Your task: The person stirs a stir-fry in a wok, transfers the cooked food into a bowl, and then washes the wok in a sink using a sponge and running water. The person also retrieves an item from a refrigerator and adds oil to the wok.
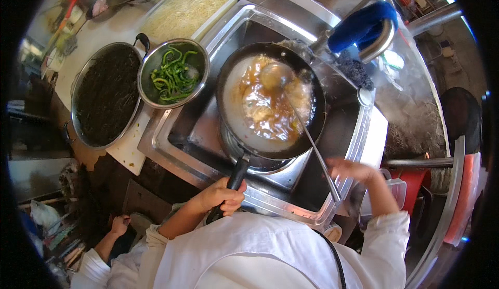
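A frying pan [234,129] sits on the burner of a stainless steel stove in front of me. My left hand [225,197] is closed around its black handle [238,172]. Brown, glossy liquid [269,113] with pale lumps covers much of the pan's bottom. The bowl of a metal ladle [276,75] lies in this liquid, and its long handle [312,141] slopes over the pan's rim towards me. Beside the handle's lower part is my right hand [349,170], blurred, its fingers extended and not wrapped around the handle.
Left of the stove are a metal bowl [143,74] of green pepper strips, a large pot [74,94] of dark strands and a plastic tub [222,10] of pale shreds. A blue cloth [360,28] wraps a metal pipe. Another person's hand [120,224] shows at lower left.
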`<state>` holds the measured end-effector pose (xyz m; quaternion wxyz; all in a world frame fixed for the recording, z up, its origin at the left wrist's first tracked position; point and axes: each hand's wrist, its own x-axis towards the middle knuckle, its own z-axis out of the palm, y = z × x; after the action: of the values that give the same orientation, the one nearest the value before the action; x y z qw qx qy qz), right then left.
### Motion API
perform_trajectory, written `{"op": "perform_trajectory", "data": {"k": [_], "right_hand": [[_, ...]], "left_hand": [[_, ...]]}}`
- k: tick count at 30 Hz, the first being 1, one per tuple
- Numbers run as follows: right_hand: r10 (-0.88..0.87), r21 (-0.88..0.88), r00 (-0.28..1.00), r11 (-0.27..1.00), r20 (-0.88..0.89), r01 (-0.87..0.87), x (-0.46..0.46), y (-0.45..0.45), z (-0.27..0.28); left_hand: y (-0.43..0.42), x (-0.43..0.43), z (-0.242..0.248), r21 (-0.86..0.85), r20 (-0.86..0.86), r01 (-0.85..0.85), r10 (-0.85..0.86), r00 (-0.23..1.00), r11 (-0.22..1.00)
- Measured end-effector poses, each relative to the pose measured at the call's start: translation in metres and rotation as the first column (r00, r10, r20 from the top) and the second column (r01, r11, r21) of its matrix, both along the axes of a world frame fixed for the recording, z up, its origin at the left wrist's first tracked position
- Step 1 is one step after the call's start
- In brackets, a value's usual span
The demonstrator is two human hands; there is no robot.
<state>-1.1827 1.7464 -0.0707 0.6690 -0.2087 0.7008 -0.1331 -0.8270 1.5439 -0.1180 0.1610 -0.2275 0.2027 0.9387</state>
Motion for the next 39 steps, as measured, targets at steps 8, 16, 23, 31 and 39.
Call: {"op": "perform_trajectory", "data": {"k": [8, 16, 23, 31, 39], "right_hand": [[-0.661, -0.022, 0.737, 0.742, 0.14, 0.67, 0.129, 0.057, 0.066], [-0.678, -0.27, 0.734, 0.699, 0.047, 0.663, 0.151, 0.072, 0.142], [-0.5, -0.469, 0.861, 0.741, 0.091, 0.48, 0.133, 0.057, 0.184], [-0.043, -0.62, 0.999, 0.783, 0.03, 0.052, 0.155, -0.055, 0.212], [0.351, -0.558, 0.905, 0.813, 0.241, -0.167, 0.296, -0.218, 0.188]], "left_hand": [[-0.004, 0.028, 0.021, 0.013, -0.09, 0.072, -0.07, 0.993, 0.997], [0.005, 0.073, 0.064, -0.019, -0.183, 0.049, -0.052, 0.982, 0.999], [0.038, 0.118, 0.112, -0.011, -0.125, -0.172, 0.169, 0.978, 0.985], [0.064, 0.19, 0.142, -0.08, -0.114, -0.59, 0.581, 0.806, 0.803], [0.055, 0.318, 0.125, -0.131, -0.271, -0.844, 0.8, 0.535, 0.52]]}}
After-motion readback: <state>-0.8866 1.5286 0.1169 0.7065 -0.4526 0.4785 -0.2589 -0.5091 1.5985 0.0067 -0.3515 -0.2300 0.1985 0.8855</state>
